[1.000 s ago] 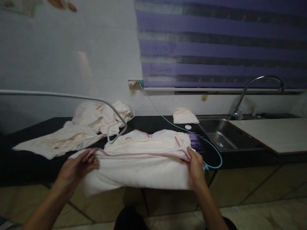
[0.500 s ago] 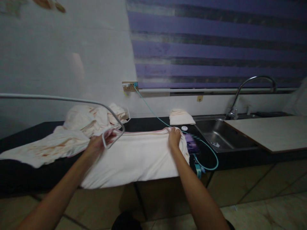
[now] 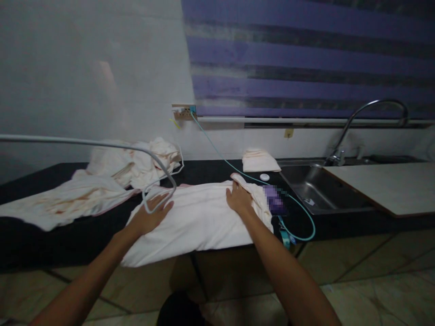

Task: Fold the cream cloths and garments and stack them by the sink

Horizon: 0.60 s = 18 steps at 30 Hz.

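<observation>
While your left hand point(image 3: 151, 216) and right hand point(image 3: 239, 199) press flat, open, on the folded towel point(image 3: 200, 217) — black surface point(image 3: 210, 171), sink point(image 3: 319, 190) right, striped blind point(image 3: 306, 59) behind.

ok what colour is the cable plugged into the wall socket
Light teal, seen in the head view: the cable runs down across the black counter.

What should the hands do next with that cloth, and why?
Probably slide both palms outward to smooth it. The left hand and right hand lie flat on the folded cloth, whose right end looks bunched and whose front edge hangs off the counter.
</observation>
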Tool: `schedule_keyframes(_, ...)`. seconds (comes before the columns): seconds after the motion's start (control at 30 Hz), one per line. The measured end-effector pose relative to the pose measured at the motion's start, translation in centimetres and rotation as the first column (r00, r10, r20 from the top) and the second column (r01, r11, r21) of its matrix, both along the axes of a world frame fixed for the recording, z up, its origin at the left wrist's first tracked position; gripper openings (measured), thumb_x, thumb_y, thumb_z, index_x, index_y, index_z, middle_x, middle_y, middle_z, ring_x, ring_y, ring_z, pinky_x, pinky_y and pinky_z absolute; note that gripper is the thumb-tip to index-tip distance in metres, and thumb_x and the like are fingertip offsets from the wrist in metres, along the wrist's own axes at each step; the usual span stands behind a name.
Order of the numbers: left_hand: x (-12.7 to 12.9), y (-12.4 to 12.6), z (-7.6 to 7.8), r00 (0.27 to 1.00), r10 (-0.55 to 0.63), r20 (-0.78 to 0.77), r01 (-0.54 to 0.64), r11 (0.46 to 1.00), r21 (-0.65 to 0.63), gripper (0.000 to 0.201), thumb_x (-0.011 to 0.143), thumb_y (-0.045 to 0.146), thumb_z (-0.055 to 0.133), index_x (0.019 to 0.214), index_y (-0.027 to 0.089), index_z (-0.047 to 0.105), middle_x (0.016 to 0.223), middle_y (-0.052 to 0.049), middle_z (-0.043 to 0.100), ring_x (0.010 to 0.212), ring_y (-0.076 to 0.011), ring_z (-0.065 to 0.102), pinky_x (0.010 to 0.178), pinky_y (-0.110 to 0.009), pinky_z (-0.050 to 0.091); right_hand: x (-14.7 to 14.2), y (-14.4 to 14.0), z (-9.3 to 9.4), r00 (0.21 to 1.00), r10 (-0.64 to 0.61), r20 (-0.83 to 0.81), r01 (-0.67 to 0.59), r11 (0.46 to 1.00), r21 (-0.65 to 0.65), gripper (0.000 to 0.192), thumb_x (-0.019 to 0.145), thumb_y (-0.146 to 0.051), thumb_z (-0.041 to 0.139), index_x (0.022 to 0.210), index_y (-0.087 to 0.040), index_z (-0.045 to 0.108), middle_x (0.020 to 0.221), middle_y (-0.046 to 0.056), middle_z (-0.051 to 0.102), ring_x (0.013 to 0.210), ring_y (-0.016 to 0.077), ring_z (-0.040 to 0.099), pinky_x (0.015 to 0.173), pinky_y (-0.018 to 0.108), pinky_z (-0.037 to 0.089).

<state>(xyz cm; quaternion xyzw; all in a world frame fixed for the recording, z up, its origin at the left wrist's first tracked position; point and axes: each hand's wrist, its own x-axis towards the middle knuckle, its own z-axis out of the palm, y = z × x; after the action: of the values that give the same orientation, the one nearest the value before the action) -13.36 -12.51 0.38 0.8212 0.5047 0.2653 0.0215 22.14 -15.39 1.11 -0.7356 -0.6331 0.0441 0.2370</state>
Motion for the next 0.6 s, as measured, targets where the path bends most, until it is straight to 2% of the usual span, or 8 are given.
schedule_keyframes(0.07, -0.8, -1.0, -0.6, 0.992, -0.009, -0.128, 0.014, 0.999, 0.036, 0.060, 0.099, 0.052, 0.037, 0.133, 0.009, 0.061, 0.144, -0.023, 0.061, 0.139, -0.0355, 0.052, 0.122, -0.054, 0.034, 0.1, 0.2, -0.1, 0.999, 0.028, 0.018, -0.028, 1.000, -0.015, 0.067, 0.107, -0.045, 0.036, 0.164, -0.010, 0.030, 0.168, 0.022, 0.032, 0.156, 0.0361, 0.030, 0.125, 0.052, 0.024)
schedule_keyframes(0.13, -1.8, -2.7, -1.3, 0.975, -0.030, -0.218, 0.044, 0.997, 0.057, 0.062, 0.100, 0.051, 0.030, 0.131, 0.009, 0.063, 0.146, -0.024, 0.059, 0.140, -0.0377, 0.052, 0.121, -0.057, 0.034, 0.1, 0.3, -0.2, 0.998, 0.054, 0.035, -0.053, 0.998, -0.030, 0.067, 0.108, -0.047, 0.034, 0.164, -0.011, 0.030, 0.169, 0.020, 0.031, 0.157, 0.0355, 0.029, 0.126, 0.052, 0.023)
schedule_keyframes(0.23, -3.0, -5.8, -2.5, 0.963, -0.020, -0.270, 0.043, 0.996, 0.082, 0.061, 0.101, 0.050, 0.030, 0.130, 0.010, 0.065, 0.148, -0.024, 0.058, 0.140, -0.0383, 0.052, 0.121, -0.058, 0.035, 0.1, 0.5, -0.3, 0.992, 0.109, 0.065, -0.108, 0.994, -0.026, 0.066, 0.108, -0.048, 0.032, 0.164, -0.013, 0.031, 0.170, 0.017, 0.031, 0.157, 0.0337, 0.029, 0.127, 0.051, 0.023)
schedule_keyframes(0.33, -3.5, -9.0, -3.8, 0.978, 0.055, -0.203, -0.030, 0.992, 0.126, 0.062, 0.100, 0.052, 0.035, 0.136, 0.010, 0.062, 0.148, -0.023, 0.059, 0.143, -0.0371, 0.051, 0.122, -0.057, 0.035, 0.3, 0.7, -0.1, 0.971, 0.214, 0.105, -0.213, 0.977, -0.019, 0.065, 0.108, -0.048, 0.032, 0.163, -0.014, 0.032, 0.170, 0.016, 0.031, 0.156, 0.0327, 0.031, 0.126, 0.050, 0.025)
schedule_keyframes(0.47, -3.5, -12.4, -4.8, 0.998, 0.062, -0.024, -0.060, 0.996, 0.072, 0.060, 0.095, 0.058, 0.044, 0.132, 0.016, 0.067, 0.150, -0.019, 0.058, 0.144, -0.0373, 0.049, 0.125, -0.058, 0.031, 0.4, 0.9, 0.4, 0.936, 0.335, 0.109, -0.341, 0.939, 0.037, 0.064, 0.107, -0.045, 0.036, 0.164, -0.015, 0.030, 0.167, 0.016, 0.037, 0.148, 0.0308, 0.042, 0.121, 0.046, 0.036)
schedule_keyframes(0.53, -3.6, -13.8, -4.7, 0.990, 0.112, 0.083, -0.114, 0.993, 0.013, 0.063, 0.091, 0.062, 0.050, 0.134, 0.019, 0.066, 0.151, -0.017, 0.058, 0.145, -0.0386, 0.048, 0.125, -0.060, 0.029, 0.4, 0.8, 0.7, 0.952, 0.292, 0.094, -0.302, 0.945, 0.128, 0.065, 0.107, -0.040, 0.036, 0.164, -0.012, 0.026, 0.164, 0.018, 0.040, 0.145, 0.0287, 0.046, 0.117, 0.042, 0.040)
schedule_keyframes(0.6, -3.6, -15.2, -4.3, 0.977, 0.137, 0.163, -0.127, 0.990, -0.067, 0.066, 0.086, 0.066, 0.055, 0.133, 0.022, 0.067, 0.152, -0.014, 0.057, 0.147, -0.0399, 0.045, 0.125, -0.061, 0.029, 0.2, 0.6, 0.9, 0.980, 0.182, 0.083, -0.196, 0.957, 0.215, 0.063, 0.107, -0.034, 0.033, 0.164, -0.010, 0.025, 0.158, 0.021, 0.044, 0.139, 0.0281, 0.049, 0.113, 0.041, 0.042)
